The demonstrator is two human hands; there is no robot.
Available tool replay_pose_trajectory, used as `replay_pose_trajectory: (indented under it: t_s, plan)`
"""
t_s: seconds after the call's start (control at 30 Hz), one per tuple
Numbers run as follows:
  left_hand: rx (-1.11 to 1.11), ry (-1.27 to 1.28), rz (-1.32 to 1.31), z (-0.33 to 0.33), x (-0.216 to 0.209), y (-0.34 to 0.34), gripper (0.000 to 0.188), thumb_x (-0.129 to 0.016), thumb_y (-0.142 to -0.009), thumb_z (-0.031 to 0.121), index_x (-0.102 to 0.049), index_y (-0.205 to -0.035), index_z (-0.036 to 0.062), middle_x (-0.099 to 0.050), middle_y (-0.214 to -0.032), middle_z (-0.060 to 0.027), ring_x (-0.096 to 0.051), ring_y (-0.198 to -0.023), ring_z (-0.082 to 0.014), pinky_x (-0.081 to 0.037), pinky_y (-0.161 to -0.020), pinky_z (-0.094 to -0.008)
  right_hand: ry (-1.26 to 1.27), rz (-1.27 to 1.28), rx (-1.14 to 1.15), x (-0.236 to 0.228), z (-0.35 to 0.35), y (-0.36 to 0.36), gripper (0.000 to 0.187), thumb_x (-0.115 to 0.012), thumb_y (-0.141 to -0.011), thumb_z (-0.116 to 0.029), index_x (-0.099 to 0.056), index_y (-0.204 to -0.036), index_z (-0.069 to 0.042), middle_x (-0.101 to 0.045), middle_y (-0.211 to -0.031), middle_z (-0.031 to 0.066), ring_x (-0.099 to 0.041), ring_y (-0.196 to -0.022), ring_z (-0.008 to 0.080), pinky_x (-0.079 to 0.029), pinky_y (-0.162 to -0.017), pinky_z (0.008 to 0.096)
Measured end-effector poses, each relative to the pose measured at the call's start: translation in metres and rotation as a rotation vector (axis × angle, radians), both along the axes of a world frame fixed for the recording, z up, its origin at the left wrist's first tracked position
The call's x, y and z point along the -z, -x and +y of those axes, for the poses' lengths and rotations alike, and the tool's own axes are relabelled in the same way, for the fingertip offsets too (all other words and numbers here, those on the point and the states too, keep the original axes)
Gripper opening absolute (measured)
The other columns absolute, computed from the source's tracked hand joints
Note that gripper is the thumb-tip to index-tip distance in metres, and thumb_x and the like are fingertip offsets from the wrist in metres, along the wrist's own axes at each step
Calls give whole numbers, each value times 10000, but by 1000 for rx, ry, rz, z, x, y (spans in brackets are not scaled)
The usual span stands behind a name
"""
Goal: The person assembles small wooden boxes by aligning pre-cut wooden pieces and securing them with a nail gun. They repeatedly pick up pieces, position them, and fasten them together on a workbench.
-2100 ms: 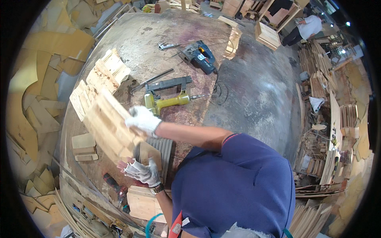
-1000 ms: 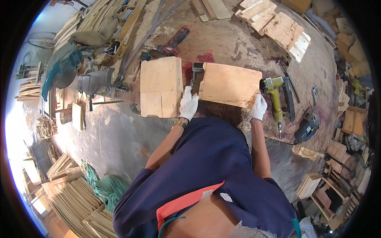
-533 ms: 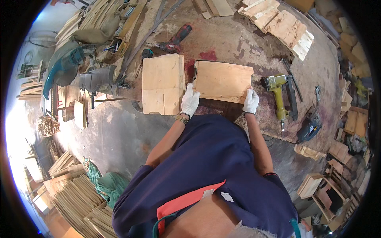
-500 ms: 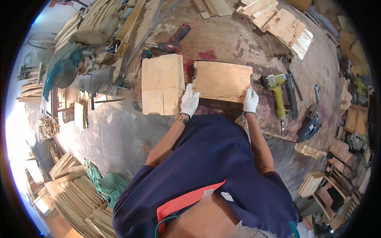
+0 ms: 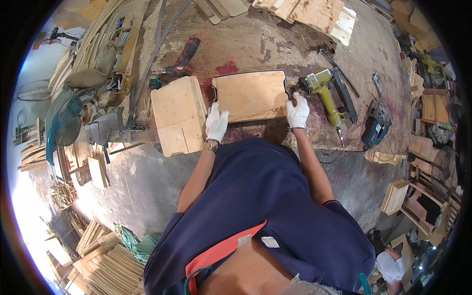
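A pale rectangular wooden board (image 5: pixel 250 97) with notched corners lies before me on the bench. A dark rim shows around its edges; whether this is a frame or a tray beneath, I cannot tell. My left hand (image 5: pixel 216 124), in a white knit glove, grips the board's near left corner, thumb toward the wood. At the right edge is my right hand (image 5: pixel 298 112), also gloved, with thumb and fingers apart, close against the rim. Just left of my left hand sits a stack of similar wooden boards (image 5: pixel 178 115).
A red and black cordless drill (image 5: pixel 185 58) lies beyond the stack. To the right are a yellow-green air tool (image 5: pixel 323 96) and a dark blue power tool (image 5: pixel 377 129). More boards (image 5: pixel 317 17) lie at the bench's far side. A teal circular-bladed saw (image 5: pixel 66 123) stands at left.
My right hand has loosened from the board's near right corner and moved up along its right edge, fingers spreading. The whole view has shifted, and the board looks more level.
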State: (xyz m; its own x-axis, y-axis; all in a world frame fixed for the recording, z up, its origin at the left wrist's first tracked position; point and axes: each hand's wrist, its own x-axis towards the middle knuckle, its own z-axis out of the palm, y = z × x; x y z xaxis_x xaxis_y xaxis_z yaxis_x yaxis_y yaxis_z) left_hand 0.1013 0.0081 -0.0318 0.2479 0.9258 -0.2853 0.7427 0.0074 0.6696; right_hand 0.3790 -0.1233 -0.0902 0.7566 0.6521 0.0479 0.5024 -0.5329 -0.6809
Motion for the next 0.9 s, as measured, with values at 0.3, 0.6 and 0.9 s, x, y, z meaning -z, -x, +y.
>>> replay_pose_trajectory:
  t_s: [0.3, 0.6, 0.9]
  plan:
    - [12, -41, -85, 18, 28, 0, 427, -600, -877, 245, -556, -1259, 59, -605, -1219, -247, -581, -1132, -437, -456, -940, -479, -331, 753, 124, 26, -36, -8, 346, -553, -902, -70, -663, -1223, -1, -709, -1036, 51, -657, -933, 134, -506, -768, 271]
    - [-150, 228, -416, 34, 39, 1, 307, -546, -858, 129, -631, -1114, -17, -668, -1009, -125, -594, -974, -243, -449, -855, -348, -360, 511, 19, 22, -37, 3, 424, -459, -850, 44, -538, -1265, 10, -629, -1255, 123, -661, -1048, 235, -515, -922, 346]
    - [-469, 638, -800, 42, 27, 1, 265, -521, -958, 203, -644, -1104, 19, -652, -968, -47, -583, -895, -162, -479, -781, -315, -206, -71, -297, -2, -9, 0, 404, -577, -837, -48, -574, -1240, -29, -608, -1237, 271, -604, -1127, 438, -500, -965, 453]
